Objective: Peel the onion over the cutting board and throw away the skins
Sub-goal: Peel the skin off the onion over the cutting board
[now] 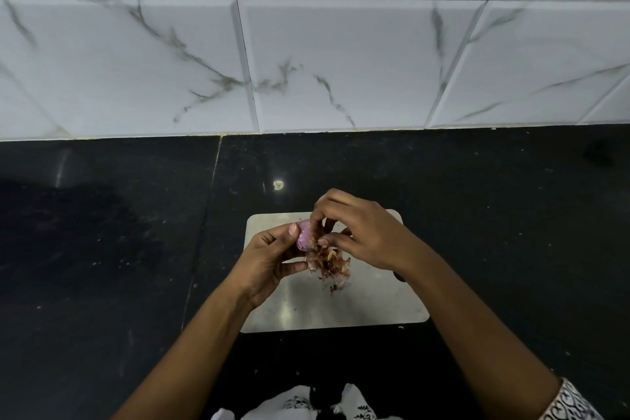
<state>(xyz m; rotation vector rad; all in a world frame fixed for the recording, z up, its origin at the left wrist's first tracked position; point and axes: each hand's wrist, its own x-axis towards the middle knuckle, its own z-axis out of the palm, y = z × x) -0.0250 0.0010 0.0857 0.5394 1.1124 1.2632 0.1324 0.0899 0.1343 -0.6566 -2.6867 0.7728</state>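
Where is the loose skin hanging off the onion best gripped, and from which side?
Probably pinch the loose skin near where it joins the onion, coming from the right: the left hand covers the onion's left side, and the skin hangs free below, over the cutting board.

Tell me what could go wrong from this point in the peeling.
1. The loose skins hang over the cutting board, but flakes may scatter onto the black counter.
2. The left hand holds the onion by fingertips; a hard tug from the right hand could pull it free.
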